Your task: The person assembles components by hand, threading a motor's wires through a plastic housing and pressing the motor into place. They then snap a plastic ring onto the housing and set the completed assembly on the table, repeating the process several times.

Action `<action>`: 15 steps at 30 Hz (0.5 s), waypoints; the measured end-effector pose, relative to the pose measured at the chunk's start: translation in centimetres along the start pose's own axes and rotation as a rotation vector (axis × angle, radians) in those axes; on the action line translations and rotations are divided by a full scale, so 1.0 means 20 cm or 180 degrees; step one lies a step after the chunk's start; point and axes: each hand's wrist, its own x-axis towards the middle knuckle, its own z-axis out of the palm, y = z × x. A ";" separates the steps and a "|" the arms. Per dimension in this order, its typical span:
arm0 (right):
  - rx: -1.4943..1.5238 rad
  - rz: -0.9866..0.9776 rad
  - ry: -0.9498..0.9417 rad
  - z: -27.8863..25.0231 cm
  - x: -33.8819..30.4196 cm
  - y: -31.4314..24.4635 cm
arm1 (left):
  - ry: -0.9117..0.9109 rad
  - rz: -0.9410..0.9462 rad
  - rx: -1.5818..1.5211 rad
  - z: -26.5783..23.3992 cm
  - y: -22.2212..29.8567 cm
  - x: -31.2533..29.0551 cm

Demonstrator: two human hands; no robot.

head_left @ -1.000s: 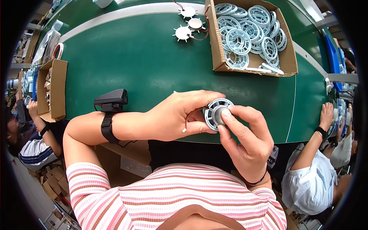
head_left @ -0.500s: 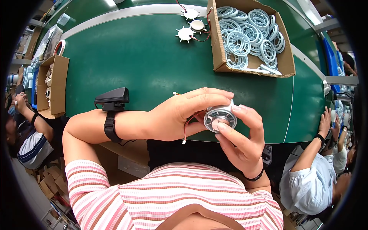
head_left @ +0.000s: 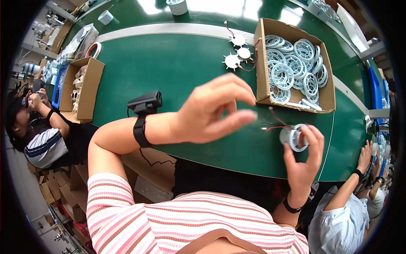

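- Whitish round housing (head_left: 288, 136) pinched by the right hand (head_left: 302, 169), so partly covered
- Left hand (head_left: 205, 111) spread, kinda motion-blurred
- Red wire (head_left: 278, 127) beside the housing, too smeared to trace

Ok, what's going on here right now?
The right hand grips a round part with wires trailing from it, over the green table. The left hand is open and holds nothing. Beyond them stands a box of pale rings, three small discs lying left of it.

The striped top (head_left: 211, 211) is pink, white and brown, the wrist straps (head_left: 140, 132) black.
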 end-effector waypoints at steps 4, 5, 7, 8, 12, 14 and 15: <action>-0.0795 0.0345 0.0722 -0.11 0.03 0.22 | 0.1549 -0.0172 0.1758 -0.30 -0.35 0.29; -0.0778 0.0323 0.0758 -0.10 0.03 0.23 | 0.1926 -0.0222 0.2159 -0.41 -0.48 0.34; -0.1038 0.0362 0.1212 -0.09 0.02 0.19 | 0.2790 -0.0399 0.2915 -0.65 -0.80 0.41; -0.1174 0.0399 0.1436 -0.08 0.01 0.18 | 0.3244 -0.0538 0.3242 -0.72 -0.88 0.44; -0.0611 0.0223 0.1544 -0.02 -0.05 0.08 | 0.3232 -0.0846 0.2952 -0.86 -1.03 0.54; -0.0439 0.0136 0.1507 0.02 -0.08 0.04 | 0.3075 -0.0716 0.2732 -0.92 -1.07 0.52; -0.0288 0.0067 0.1472 0.05 -0.09 0.03 | 0.2897 -0.0588 0.2492 -0.95 -1.07 0.50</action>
